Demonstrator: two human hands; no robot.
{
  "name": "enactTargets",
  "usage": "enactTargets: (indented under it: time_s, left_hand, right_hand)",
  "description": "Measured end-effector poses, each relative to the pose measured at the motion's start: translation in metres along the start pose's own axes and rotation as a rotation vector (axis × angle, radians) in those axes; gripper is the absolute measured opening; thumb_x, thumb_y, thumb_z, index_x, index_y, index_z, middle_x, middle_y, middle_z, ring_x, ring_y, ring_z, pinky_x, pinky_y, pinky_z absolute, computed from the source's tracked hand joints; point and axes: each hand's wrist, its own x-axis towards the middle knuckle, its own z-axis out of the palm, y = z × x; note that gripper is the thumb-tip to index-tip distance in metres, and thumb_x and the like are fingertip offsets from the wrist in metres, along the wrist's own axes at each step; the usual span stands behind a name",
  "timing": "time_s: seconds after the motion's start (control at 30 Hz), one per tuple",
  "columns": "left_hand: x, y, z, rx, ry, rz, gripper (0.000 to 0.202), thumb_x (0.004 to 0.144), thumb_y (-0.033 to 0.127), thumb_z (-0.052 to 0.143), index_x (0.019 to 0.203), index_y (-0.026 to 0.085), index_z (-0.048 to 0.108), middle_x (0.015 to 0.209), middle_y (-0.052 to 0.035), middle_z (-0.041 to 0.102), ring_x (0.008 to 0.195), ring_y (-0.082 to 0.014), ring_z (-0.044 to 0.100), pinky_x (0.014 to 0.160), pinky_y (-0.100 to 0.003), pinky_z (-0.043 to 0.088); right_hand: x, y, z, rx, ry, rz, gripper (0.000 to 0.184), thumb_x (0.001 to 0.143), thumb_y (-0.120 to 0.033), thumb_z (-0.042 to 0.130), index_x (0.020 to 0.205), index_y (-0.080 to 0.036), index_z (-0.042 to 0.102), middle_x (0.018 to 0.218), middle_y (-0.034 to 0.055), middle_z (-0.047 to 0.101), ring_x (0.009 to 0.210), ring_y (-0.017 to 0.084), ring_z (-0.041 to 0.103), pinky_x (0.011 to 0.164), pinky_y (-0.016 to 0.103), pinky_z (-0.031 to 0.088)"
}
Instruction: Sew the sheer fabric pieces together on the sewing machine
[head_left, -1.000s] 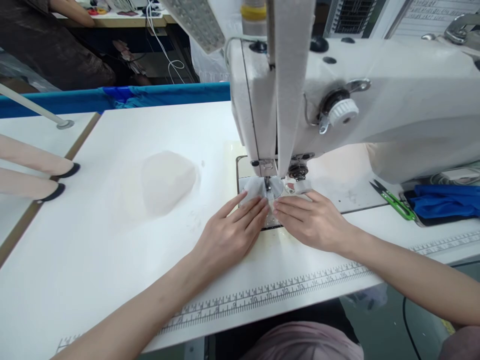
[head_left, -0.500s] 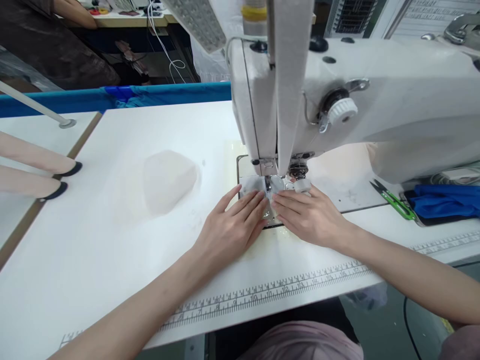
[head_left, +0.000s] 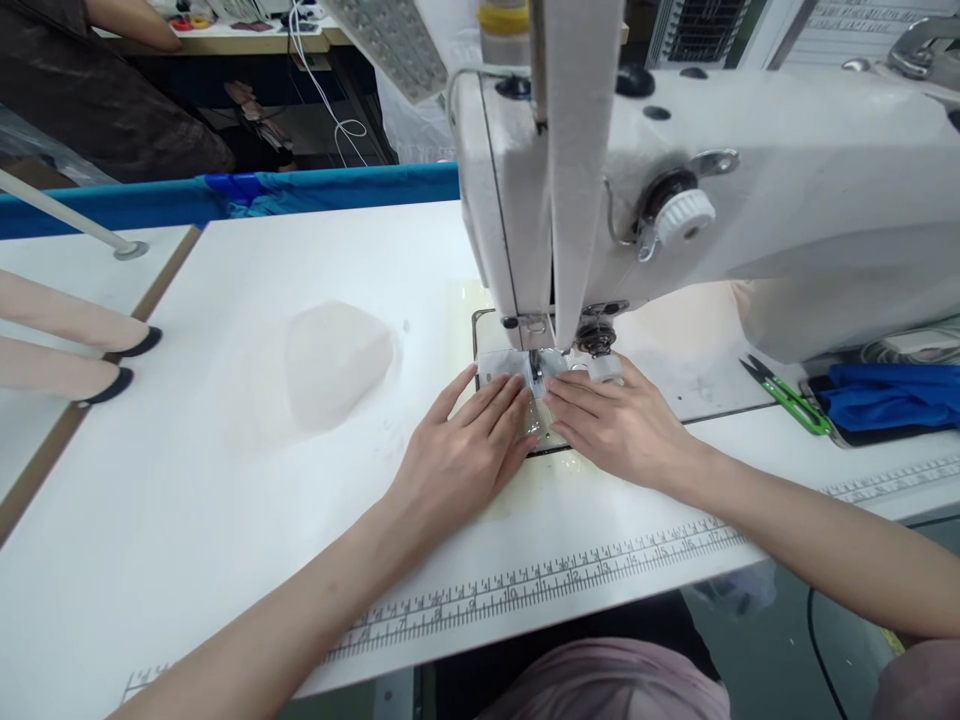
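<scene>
My left hand (head_left: 461, 450) lies palm down with fingers stretched out at the left front of the presser foot (head_left: 535, 368). Opposite it, my right hand (head_left: 615, 420) rests flat on the right side, its fingertips beside the foot and partly beneath a small white knob (head_left: 604, 369). Both sets of fingertips press on the metal needle plate area (head_left: 541, 428) of a white sewing machine (head_left: 517, 200). Pale, see-through material seems to lie under the fingers, but its outline is mostly hidden. A sheer pale patch (head_left: 337, 365) shows on the table to the left.
Green-handled thread snips (head_left: 787, 396) lie at the right beside blue cloth (head_left: 892, 395) on a dark tray. A printed ruler (head_left: 510, 592) runs along the table's front edge. Two beige, black-tipped rods (head_left: 75, 312) reach in from the left. Another person's arm (head_left: 139, 22) shows behind.
The view has shifted very slightly. My hands stay flat by the presser foot, with only a small shift of the fingers.
</scene>
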Motion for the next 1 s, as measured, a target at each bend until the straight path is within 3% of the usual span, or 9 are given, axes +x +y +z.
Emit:
enactTargets:
  time_s: [0.2, 0.5, 0.77, 1.0]
  left_hand:
    - [0.002, -0.005, 0.006, -0.002, -0.013, -0.046, 0.039, 0.095, 0.033, 0.051, 0.122, 0.006, 0.059, 0.122, -0.0151, 0.063, 0.116, -0.0265, 0.059, 0.108, -0.051, 0.041]
    - [0.007, -0.012, 0.009, -0.057, -0.081, -0.124, 0.046, 0.098, 0.038, 0.042, 0.126, 0.005, 0.057, 0.128, -0.0147, 0.059, 0.123, -0.0272, 0.053, 0.112, -0.048, 0.034]
    - [0.006, -0.013, 0.013, -0.090, -0.143, -0.223, 0.052, 0.099, 0.043, 0.036, 0.134, 0.006, 0.050, 0.136, -0.0148, 0.053, 0.131, -0.0291, 0.045, 0.113, -0.050, 0.029]
    - [0.007, -0.010, 0.008, 0.004, -0.131, -0.241, 0.050, 0.098, 0.041, 0.040, 0.131, 0.005, 0.051, 0.131, -0.0185, 0.056, 0.125, -0.0316, 0.050, 0.112, -0.052, 0.029]
  right_hand:
    - [0.003, 0.002, 0.003, -0.043, -0.023, 0.032, 0.028, 0.097, -0.026, 0.046, 0.109, -0.013, 0.067, 0.105, 0.0060, 0.072, 0.092, 0.019, 0.064, 0.109, 0.047, 0.033]
    - [0.005, 0.006, 0.001, -0.053, -0.073, 0.037, 0.032, 0.098, -0.027, 0.045, 0.117, -0.010, 0.064, 0.111, 0.0056, 0.070, 0.105, 0.021, 0.060, 0.116, 0.048, 0.021]
    - [0.004, 0.008, -0.006, -0.090, -0.090, 0.035, 0.031, 0.099, -0.029, 0.041, 0.115, -0.017, 0.065, 0.110, 0.0019, 0.071, 0.109, 0.023, 0.059, 0.113, 0.051, 0.026]
    - [0.004, 0.008, -0.010, -0.085, -0.033, 0.028, 0.026, 0.097, -0.025, 0.044, 0.109, -0.018, 0.067, 0.106, -0.0004, 0.072, 0.101, 0.020, 0.062, 0.110, 0.046, 0.030]
